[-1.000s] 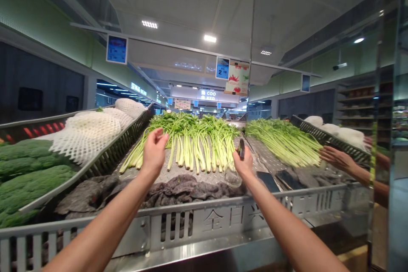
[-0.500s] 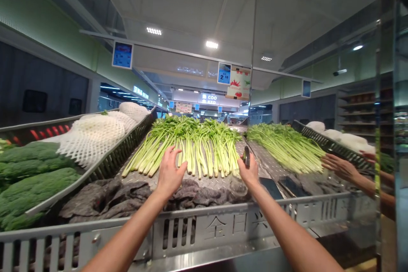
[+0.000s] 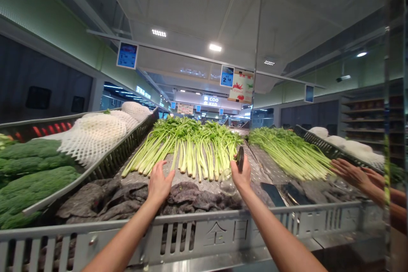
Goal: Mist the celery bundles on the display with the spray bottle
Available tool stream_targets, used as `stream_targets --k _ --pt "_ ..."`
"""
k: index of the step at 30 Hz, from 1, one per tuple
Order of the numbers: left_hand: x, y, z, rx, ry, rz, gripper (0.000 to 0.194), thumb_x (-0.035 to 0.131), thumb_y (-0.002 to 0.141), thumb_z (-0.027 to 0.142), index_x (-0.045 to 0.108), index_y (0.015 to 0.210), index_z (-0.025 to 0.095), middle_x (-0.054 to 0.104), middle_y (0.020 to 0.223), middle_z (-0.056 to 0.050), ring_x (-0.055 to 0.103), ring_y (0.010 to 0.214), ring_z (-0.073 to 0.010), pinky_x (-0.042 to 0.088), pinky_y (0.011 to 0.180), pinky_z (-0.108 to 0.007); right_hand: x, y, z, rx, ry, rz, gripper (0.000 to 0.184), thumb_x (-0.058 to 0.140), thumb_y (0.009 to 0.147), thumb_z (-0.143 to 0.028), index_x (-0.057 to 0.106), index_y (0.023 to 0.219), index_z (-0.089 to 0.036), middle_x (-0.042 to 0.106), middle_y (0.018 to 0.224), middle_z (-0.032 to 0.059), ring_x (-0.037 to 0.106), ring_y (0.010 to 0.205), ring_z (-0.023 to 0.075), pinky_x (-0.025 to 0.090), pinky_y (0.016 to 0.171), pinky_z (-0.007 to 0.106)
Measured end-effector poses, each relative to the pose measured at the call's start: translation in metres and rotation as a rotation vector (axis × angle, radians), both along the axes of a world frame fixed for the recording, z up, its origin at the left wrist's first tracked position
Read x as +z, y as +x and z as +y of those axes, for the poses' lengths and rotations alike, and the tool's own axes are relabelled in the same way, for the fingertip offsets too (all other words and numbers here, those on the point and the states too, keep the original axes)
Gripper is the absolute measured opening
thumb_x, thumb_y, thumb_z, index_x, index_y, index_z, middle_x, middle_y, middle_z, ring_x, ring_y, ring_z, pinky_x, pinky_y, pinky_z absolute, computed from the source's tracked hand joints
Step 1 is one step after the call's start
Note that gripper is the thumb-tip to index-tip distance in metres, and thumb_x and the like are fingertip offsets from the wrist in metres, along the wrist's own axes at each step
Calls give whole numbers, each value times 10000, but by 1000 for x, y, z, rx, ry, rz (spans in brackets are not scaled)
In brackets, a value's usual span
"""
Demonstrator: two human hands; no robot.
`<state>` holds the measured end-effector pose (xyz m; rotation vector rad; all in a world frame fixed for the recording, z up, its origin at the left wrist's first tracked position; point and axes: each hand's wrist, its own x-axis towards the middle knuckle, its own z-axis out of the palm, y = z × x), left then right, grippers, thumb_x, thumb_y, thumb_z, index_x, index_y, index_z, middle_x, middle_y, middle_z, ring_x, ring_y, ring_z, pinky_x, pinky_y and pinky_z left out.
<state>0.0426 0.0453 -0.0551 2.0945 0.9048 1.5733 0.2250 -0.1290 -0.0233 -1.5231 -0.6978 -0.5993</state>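
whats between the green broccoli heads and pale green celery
In the head view: white foam-netted produce beside the broccoli, then a black slotted plastic divider before the celery.

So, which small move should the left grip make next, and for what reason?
Perhaps ease the left grip forward toward the celery stalks: it looks open and empty, close to their cut ends, while the right grip holds a dark object.

Leafy green celery (image 3: 194, 136) lies spread in a row on the metal shelf (image 3: 255, 165), pale stalk ends toward the front, while a narrow black object (image 3: 241, 158) stands upright at the right hand (image 3: 241, 176).
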Motion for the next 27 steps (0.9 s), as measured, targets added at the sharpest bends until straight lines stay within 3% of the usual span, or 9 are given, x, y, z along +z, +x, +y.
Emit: stream_targets --k 7,11,20,27 --pt "0 -3 3 17 -240 -56 456 455 674 373 467 1044 107 503 1081 -143 507 976 -252 376 879 -382 -4 -28 33 177 -47 39 251 427 635 -304 501 843 -184 558 713 18 515 622 158 379 580 249" --pt "1 -2 -1 -37 -248 -52 446 463 679 371 464 1045 116 509 1090 -132 511 977 -235 376 882 -361 -2 -31 42 147 -66 47 209 419 642 -303 509 793 -191 556 705 7 508 641 152 372 597 244" --pt "-4 -3 -3 -75 -251 -111 405 439 709 351 458 1035 111 503 1084 -141 509 976 -222 382 867 -356 -4 -10 29 27 -1 82 287 457 617 -314 502 864 -176 567 742 39 520 698 194 370 668 293" --pt "-6 -4 -2 -75 -228 -116 383 435 721 358 458 1025 125 499 1090 -139 503 979 -223 377 868 -371 -9 -30 43 243 -67 53 226 441 632 -310 533 791 -179 568 677 20 514 605 169 374 562 268"
